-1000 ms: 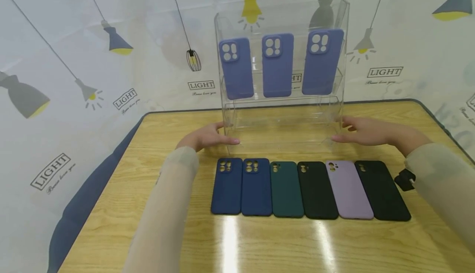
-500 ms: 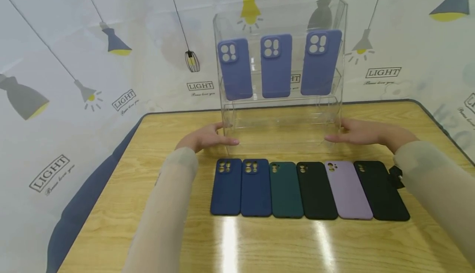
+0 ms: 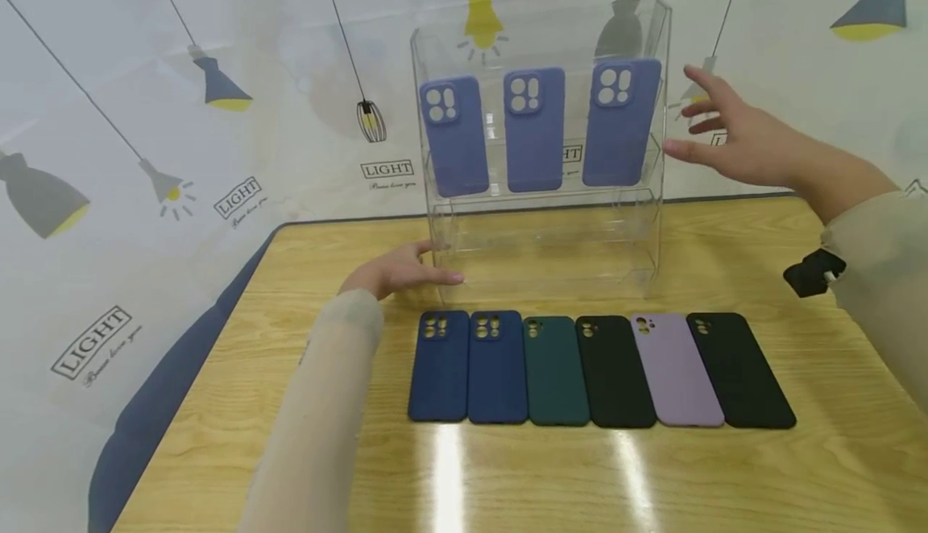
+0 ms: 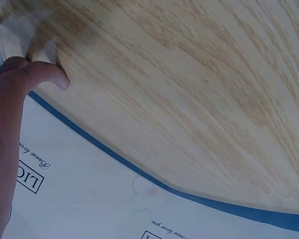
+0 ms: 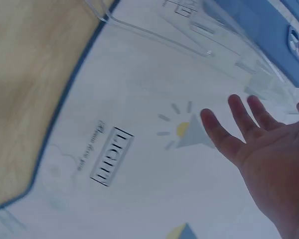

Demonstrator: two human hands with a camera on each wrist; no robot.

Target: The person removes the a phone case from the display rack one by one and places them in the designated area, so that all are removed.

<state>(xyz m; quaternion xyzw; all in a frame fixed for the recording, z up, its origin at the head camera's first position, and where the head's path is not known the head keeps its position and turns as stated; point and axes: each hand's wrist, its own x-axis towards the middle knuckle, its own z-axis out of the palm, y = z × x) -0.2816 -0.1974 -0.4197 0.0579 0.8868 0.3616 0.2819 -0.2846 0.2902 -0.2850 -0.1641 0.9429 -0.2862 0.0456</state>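
A clear acrylic display stand [image 3: 544,201] stands upright at the back of the table. On its upper shelf lean three periwinkle phone cases, at left [image 3: 458,146], middle [image 3: 535,138] and right [image 3: 619,138]. My left hand [image 3: 395,270] grips the stand's lower left side, thumb at the front; the left wrist view shows its curled finger [image 4: 45,74] near the table edge. Fingers spread and holding nothing, my right hand [image 3: 757,142] is raised beside the stand's upper right edge. From the right wrist view, its palm [image 5: 276,159] faces the stand's side.
In front of the stand lies a row of phone cases: two dark blue [image 3: 439,372] ones, a teal one [image 3: 557,372], a black one [image 3: 616,372], a lilac one [image 3: 677,372] and another black one [image 3: 741,372]. A patterned wall covering [image 3: 312,58] hangs close behind the table [image 3: 348,452].
My right hand has let go of the stand's lower right side and risen to its upper right edge, fingers spreading. The left hand stays at the lower left. The view has shifted slightly.
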